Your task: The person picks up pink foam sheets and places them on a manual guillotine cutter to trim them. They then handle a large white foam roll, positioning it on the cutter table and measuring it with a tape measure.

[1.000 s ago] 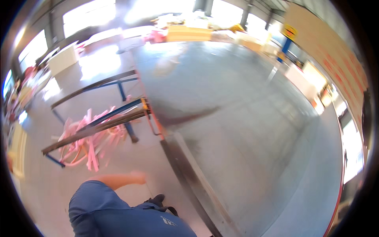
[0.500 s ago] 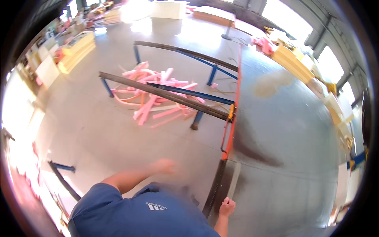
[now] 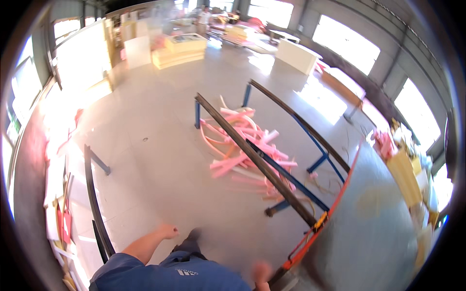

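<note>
Left hand (image 3: 168,231) was held out over the floor (image 3: 160,189), off the left front of the blue shirt (image 3: 179,276); fingers were drawn in narrow, fist-like, and it could not be told whether anything was gripped. Right hand (image 3: 262,272) was badly smeared by blur at the bottom of the view, so wide, narrow or holding could not be told. It was seen just left of the near part of the tabletop's left edge; contact could not be confirmed. Grey-blue tabletop (image 3: 369,228) was seen to the person's right, its left edge lined by a red strip (image 3: 345,186). A yellow-orange fitting (image 3: 320,222) was seen on that edge, where the near rail (image 3: 257,157) was met by it. The far rail (image 3: 301,119) was carried on blue legs too, its right end brought close to the same edge, nearer the far left corner. Pink strips (image 3: 257,145) were heaped loosely on the floor, under and around the near rail, partly hidden by it. A dark bar (image 3: 92,194) was seen well apart, to the person's left. Farther back on the floor, stacked yellow slabs (image 3: 179,57) and a white block (image 3: 296,56) were seen; another person (image 3: 204,19) was made out behind, too small for detail.
</note>
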`<state>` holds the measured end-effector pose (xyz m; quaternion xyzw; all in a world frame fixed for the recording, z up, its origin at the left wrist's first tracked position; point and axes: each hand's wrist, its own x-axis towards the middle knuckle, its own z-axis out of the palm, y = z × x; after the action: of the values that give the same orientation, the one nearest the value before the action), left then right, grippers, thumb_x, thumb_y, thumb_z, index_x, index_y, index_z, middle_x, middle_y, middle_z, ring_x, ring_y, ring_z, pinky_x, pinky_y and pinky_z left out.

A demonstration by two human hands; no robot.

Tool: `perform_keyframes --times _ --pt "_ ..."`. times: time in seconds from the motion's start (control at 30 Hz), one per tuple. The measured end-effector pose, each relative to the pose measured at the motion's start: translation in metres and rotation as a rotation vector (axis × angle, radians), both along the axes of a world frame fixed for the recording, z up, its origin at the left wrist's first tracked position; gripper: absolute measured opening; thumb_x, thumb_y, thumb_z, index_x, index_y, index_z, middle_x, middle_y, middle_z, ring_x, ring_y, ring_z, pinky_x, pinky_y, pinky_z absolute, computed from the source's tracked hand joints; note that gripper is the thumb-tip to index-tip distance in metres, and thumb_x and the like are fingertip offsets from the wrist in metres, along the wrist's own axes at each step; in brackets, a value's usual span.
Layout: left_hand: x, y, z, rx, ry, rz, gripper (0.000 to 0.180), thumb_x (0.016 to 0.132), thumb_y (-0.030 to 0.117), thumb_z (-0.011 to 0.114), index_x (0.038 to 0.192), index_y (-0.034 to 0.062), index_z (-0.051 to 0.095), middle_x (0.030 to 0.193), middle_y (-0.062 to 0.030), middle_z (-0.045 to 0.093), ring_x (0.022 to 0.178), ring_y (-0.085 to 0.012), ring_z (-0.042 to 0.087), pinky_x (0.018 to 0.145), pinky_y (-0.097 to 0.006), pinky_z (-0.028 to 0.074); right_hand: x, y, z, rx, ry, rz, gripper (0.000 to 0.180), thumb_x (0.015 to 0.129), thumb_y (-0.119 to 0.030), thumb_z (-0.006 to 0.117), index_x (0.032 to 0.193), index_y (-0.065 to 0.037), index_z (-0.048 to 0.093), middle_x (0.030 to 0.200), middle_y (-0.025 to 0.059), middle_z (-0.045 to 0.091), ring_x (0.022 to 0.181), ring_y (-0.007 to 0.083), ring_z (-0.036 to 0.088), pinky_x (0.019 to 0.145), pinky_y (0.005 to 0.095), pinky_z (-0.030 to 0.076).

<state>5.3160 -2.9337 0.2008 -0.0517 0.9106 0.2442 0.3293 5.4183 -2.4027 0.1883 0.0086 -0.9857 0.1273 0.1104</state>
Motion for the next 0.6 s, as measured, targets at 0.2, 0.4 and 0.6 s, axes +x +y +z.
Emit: perform_keyframes --times 0.2,0.4,0.6 --pt "0.031 -0.107 -0.07 -0.066 -0.076 0.041 0.045 0.081 0.052 0.063 0.099 0.0121 0.074 0.106 -0.0129 0.07 0.097 -0.0328 0.066 0.087 -0.043 0.051 -0.149 -0.073 -0.024 0.396 0.136 0.275 0.016 0.081 -0.027 0.061 0.068 -0.017 0.063 0.069 0.0048 0.059 0.067 0.0241 0.059 0.057 0.0399 0.047" --pt "-0.043 -0.193 -0.066 -0.218 -0.019 0.116 0.046 0.079 0.051 0.065 0.103 0.013 0.074 0.107 -0.0127 0.069 0.102 -0.032 0.064 0.09 -0.044 0.05 -0.252 -0.137 -0.087 0.415 0.206 0.405 0.014 0.082 -0.026 0.06 0.072 -0.017 0.063 0.071 0.0032 0.058 0.067 0.0222 0.058 0.057 0.0392 0.046" --pt "-0.162 -0.185 -0.003 -0.015 -0.058 0.512 0.052 0.079 0.042 0.066 0.12 0.01 0.064 0.114 -0.0134 0.068 0.106 -0.0306 0.064 0.091 -0.044 0.05 -0.323 -0.172 -0.088 0.627 0.042 0.754 0.011 0.085 -0.02 0.057 0.077 -0.014 0.061 0.071 0.0043 0.054 0.064 0.0221 0.055 0.055 0.0371 0.044"
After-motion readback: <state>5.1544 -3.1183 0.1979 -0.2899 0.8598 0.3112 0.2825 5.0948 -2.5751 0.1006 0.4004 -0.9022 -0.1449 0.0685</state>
